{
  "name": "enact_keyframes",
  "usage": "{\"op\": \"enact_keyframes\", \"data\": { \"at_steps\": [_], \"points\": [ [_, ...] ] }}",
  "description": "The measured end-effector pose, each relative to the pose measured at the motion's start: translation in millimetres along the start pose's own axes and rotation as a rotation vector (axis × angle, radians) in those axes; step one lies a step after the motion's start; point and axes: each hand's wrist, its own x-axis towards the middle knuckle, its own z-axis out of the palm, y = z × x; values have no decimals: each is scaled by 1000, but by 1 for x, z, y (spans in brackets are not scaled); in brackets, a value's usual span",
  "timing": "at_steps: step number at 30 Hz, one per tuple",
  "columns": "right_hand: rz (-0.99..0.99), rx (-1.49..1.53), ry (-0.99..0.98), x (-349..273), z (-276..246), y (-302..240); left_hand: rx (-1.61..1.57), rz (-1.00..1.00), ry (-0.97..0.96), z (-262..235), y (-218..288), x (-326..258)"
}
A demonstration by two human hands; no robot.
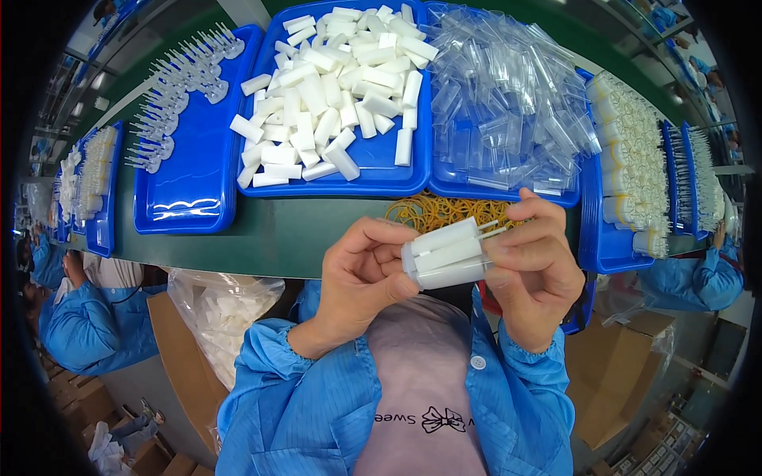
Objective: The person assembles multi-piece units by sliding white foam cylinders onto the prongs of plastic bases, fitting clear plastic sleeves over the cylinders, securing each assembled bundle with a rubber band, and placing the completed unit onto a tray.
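In front of my chest I hold a bundle of white foam-like rods (446, 255) set in a pale base with thin pins sticking out at the right end. My left hand (357, 270) is closed around the base at the left end, thumb in front. At the pin end, the fingers of my right hand (541, 260) are pinched on the bundle; the fingertips partly hide what they grip. Yellow rubber bands (425, 209) lie in a heap just behind the bundle.
A blue tray of loose white rods (317, 95) stands behind my hands. To its right is a tray of clear plastic sleeves (508, 103), to its left one with pronged bases (171, 103). Finished-looking banded bundles (631, 151) fill a far-right tray. Co-workers' blue sleeves (103, 329) flank me.
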Motion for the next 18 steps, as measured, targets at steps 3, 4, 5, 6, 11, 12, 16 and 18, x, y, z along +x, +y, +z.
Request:
{"op": "enact_keyframes", "data": {
  "at_steps": [3, 4, 5, 6, 11, 12, 16, 18],
  "points": [
    [-5, 18, -5, -1, 3, 1, 4, -4, 24, 1, 1, -1],
    [-1, 24, -6, -2, 3, 2, 2, -4, 24, 0, 0, 0],
    [2, 31, -7, -2, 4, 2, 1, -4, 22, 0, 0, 0],
    [3, 30, -8, -2, 4, 2, -1, -5, 19, -1, 0, 0],
    [6, 22, -4, -1, 5, 4, 5, -17, 23, -3, 0, 2],
    [6, 22, -4, 0, 4, 4, 10, -13, 26, -3, 0, 2],
    [60, 24, -131, 16, -7, 8, 18, -59, 52, -9, 0, 7],
    [153, 114, -137, 25, -7, 16, 61, -37, 83, -15, -1, 9]
  ]
}}
